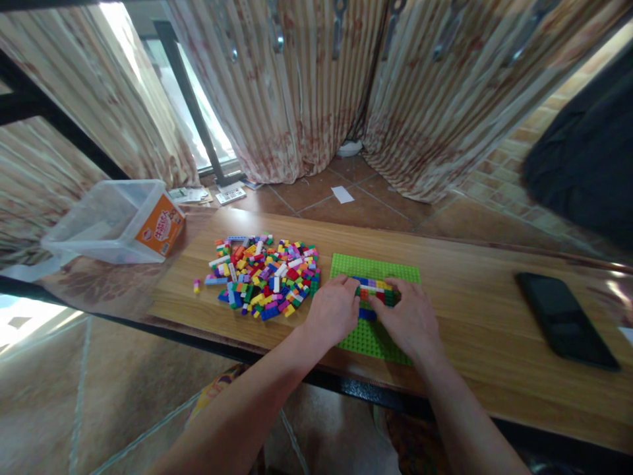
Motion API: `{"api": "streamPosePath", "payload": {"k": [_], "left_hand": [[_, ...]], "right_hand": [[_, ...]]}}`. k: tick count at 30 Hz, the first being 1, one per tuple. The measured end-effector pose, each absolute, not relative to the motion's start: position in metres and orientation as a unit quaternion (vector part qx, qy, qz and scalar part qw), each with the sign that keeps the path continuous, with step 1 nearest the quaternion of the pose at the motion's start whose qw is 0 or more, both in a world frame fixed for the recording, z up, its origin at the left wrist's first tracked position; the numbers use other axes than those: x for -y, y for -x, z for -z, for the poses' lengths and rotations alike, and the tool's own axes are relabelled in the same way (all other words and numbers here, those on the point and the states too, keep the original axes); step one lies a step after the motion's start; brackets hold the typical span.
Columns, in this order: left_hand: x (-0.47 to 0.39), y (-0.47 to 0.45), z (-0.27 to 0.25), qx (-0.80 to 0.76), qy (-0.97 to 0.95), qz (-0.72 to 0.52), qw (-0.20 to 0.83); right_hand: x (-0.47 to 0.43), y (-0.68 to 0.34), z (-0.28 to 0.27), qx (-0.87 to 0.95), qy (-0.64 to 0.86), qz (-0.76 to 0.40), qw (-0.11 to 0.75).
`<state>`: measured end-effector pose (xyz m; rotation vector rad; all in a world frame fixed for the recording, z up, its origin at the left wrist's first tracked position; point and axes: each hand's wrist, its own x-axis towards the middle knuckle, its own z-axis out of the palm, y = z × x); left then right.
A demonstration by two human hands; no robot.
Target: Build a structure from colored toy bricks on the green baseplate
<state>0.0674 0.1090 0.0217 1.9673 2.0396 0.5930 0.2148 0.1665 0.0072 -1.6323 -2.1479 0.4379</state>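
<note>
A lime-green studded baseplate lies on the wooden board. On its middle stands a low build of multicoloured toy bricks, with blue, white, yellow, red, orange and dark green pieces. My left hand is closed at the build's left end, its fingertips against a green piece there. From the other side, my right hand grips the build, thumb at the near face and fingers at the far right. My fingers cover both ends of the build. Left of the baseplate spreads a pile of loose toy bricks in many colours.
A clear plastic bin with an orange label stands at the board's left end. A black phone or tablet lies on the right. One small pink-and-yellow brick sits apart from the pile. Curtains hang beyond the board.
</note>
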Motion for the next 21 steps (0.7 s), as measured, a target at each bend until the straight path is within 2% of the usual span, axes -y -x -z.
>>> {"api": "streamPosePath", "payload": {"k": [21], "left_hand": [[-0.1097,-0.068,-0.0244,-0.699,-0.671,-0.211,0.133]], "right_hand": [[-0.1671,-0.2087,-0.0092,0.738,0.611,-0.197,0.208]]}}
